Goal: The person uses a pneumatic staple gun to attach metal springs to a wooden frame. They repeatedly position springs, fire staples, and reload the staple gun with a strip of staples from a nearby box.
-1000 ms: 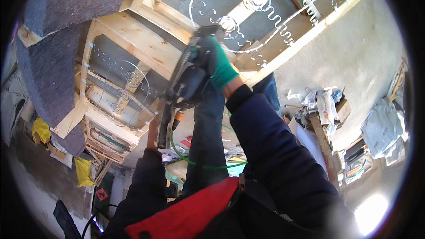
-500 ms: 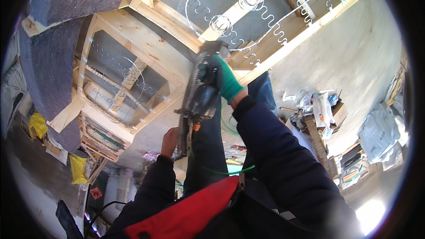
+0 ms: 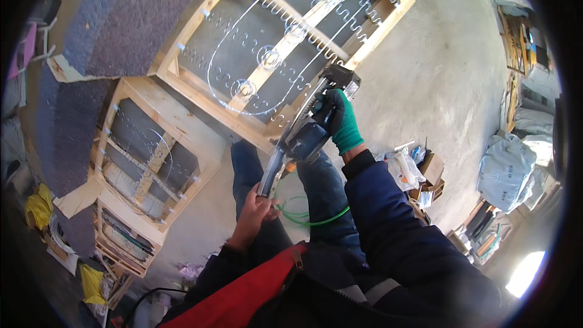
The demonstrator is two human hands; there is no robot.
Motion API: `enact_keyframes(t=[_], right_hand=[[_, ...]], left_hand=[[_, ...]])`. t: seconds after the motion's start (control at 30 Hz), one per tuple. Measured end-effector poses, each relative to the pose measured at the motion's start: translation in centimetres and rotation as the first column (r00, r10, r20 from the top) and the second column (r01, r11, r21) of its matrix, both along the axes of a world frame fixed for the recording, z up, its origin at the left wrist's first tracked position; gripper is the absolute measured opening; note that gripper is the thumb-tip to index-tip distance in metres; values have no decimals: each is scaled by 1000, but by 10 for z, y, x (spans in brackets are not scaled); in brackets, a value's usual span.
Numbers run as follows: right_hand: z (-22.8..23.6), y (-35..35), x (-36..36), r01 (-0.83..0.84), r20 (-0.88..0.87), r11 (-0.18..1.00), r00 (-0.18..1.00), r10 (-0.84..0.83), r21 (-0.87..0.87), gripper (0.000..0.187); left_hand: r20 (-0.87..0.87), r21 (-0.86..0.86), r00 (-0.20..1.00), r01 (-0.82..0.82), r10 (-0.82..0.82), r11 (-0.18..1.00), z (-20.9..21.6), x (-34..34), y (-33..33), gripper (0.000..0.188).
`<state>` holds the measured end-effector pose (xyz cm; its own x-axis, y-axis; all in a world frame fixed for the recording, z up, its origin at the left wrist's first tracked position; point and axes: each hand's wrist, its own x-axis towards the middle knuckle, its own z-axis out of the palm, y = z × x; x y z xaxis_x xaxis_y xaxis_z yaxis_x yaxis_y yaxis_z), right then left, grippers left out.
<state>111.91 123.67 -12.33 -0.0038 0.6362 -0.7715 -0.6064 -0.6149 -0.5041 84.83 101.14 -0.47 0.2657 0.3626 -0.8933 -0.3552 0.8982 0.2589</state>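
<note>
My right hand (image 3: pixel 345 123), in a green and black glove, is wrapped round the grip of a dark pneumatic staple gun (image 3: pixel 306 141). The gun's nose is over the near right rail of a wooden seat frame (image 3: pixel 382 31); whether they touch I cannot tell. Its long magazine slants down toward me, and my bare left hand (image 3: pixel 252 214) has closed fingers at the magazine's lower end. Zigzag springs (image 3: pixel 228 79) run across the frame. Coil springs (image 3: pixel 269 58) stand along its middle slat, and a wire loop encircles them.
A smaller sprung wooden frame (image 3: pixel 176 115) adjoins at the left, beside grey felt-covered panels (image 3: pixel 121 18). A green air hose (image 3: pixel 322 222) loops by my legs. Cardboard and plastic scraps (image 3: pixel 419 173) lie on the floor to the right, with a pale plastic sack (image 3: pixel 507 170) farther off.
The staple gun has moved right along the large frame, and its nose has swung to the right. My left hand now shows plainly at the magazine's end. The whole view has shifted.
</note>
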Motion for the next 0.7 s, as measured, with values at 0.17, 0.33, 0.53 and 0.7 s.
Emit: enact_keyframes(t=[0.17, 0.33, 0.53, 0.7], right_hand=[[83, 16, 82, 4, 196, 972, 979, -52, 237, 17], [172, -25, 149, 274, 90, 897, 942, -323, 346, 17], [240, -149, 179, 581, -51, 741, 797, -602, 338, 14], [262, -290, 151, 737, -116, 605, 658, -744, 301, 17]], left_hand=[[-102, 207, 991, 104, -85, 973, 30, 67, 9, 75], [-141, 356, 951, 307, -274, 883, 74, 89, 20, 46], [-291, 635, 830, 540, -477, 552, 139, 93, 26, 35], [-712, 691, 659, 719, -242, -75, 185, 71, -17, 34]])
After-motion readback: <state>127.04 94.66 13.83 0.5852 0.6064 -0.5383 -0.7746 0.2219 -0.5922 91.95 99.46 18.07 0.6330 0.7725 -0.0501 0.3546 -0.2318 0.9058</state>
